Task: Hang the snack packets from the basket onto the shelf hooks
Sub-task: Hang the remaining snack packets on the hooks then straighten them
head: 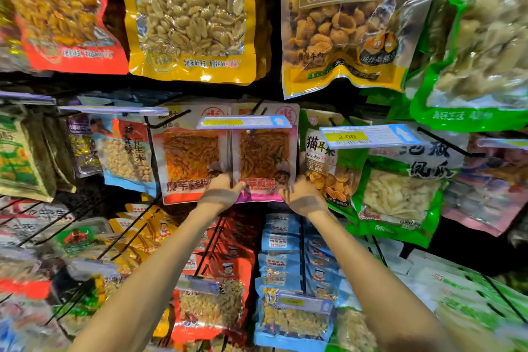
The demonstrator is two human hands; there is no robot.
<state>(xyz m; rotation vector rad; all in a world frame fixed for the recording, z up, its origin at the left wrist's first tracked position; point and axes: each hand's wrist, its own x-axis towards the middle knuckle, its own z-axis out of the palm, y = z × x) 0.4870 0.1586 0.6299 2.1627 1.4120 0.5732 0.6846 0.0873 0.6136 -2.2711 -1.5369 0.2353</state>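
L hand (221, 193), R hand (303, 194) round pkt (265, 157)

You see a pink-bottomed snack packet (264, 163), its orange-bottomed neighbour (190, 163), and a yellow-bordered peanut bag (190, 14).

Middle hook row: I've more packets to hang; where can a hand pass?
Dark gap between yellow peanut packet and price rail; another below the blue packet, left of the orange packet. Crowded where left hand and right hand grip the pink packet.
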